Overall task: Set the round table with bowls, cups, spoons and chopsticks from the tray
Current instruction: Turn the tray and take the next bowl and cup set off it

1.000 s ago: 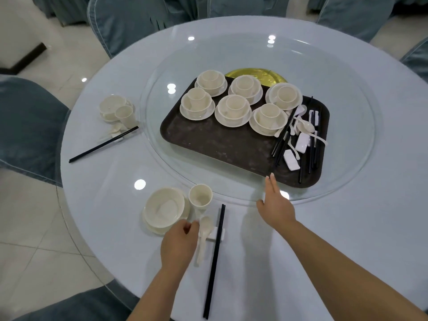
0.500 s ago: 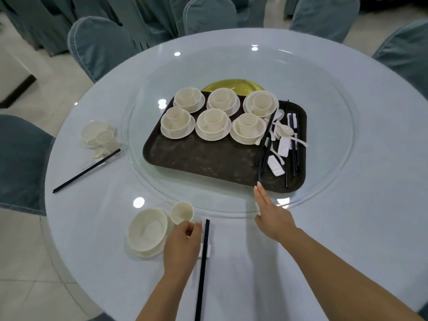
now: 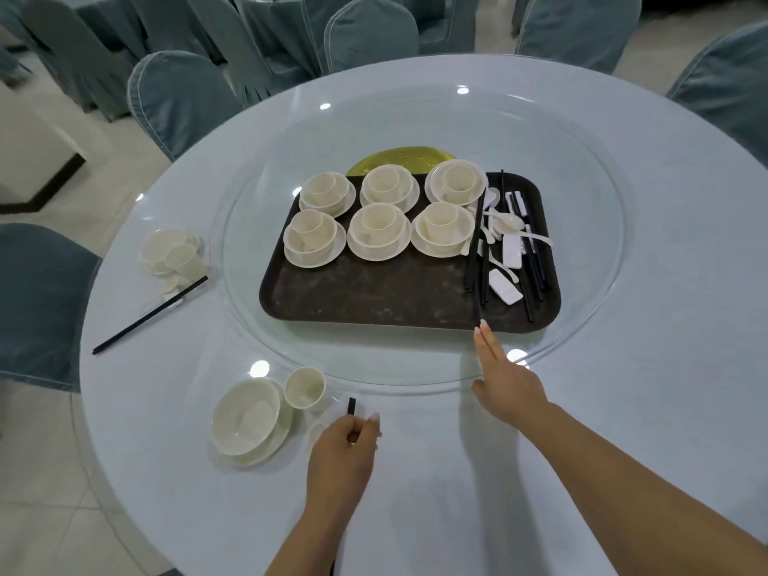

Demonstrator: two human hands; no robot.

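Chopsticks (image 3: 351, 406) held in left hand (image 3: 340, 455), beside cup (image 3: 305, 387).

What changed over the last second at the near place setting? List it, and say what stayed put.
The left hand left the spoon and now pinches the chopsticks beside the cup, covering most of them. The right hand stayed flat on the glass turntable, its fingers now at the tray edge. The near bowl, the six stacked sets on the tray and the far setting kept their places.
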